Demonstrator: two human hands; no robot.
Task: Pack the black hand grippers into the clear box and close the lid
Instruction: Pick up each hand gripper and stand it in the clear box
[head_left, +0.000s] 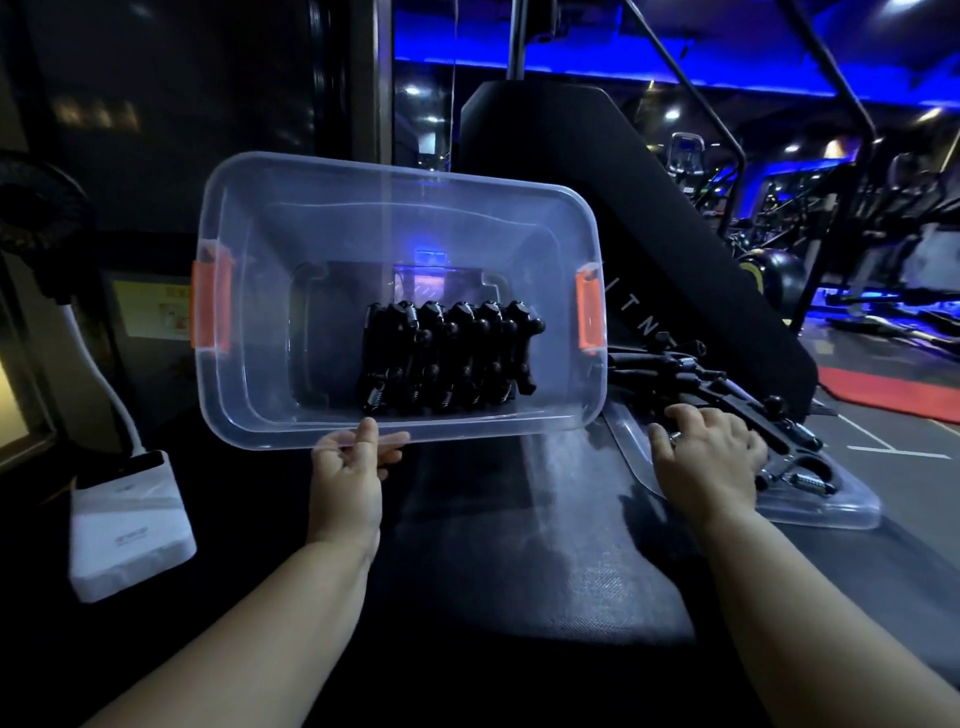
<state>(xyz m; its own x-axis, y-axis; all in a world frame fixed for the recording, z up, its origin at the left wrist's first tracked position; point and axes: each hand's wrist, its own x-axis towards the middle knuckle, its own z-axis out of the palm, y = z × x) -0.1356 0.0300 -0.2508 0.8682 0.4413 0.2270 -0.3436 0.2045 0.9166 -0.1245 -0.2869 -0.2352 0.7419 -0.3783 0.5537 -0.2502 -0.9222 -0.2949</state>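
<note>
Hand grippers (447, 358): six in one box (244, 332)

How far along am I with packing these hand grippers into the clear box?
Partly done. A row of black grippers already sits in the clear box, which the left hand holds tilted by its near rim. The right hand lies on the loose grippers piled on the lid. Those remain to pack, then the lid goes on.

Dark gym: blue strip lights (675, 73) at one o'clock, exercise machines (883, 208) at three, a red mat (893, 389) on the grey floor (883, 431).
</note>
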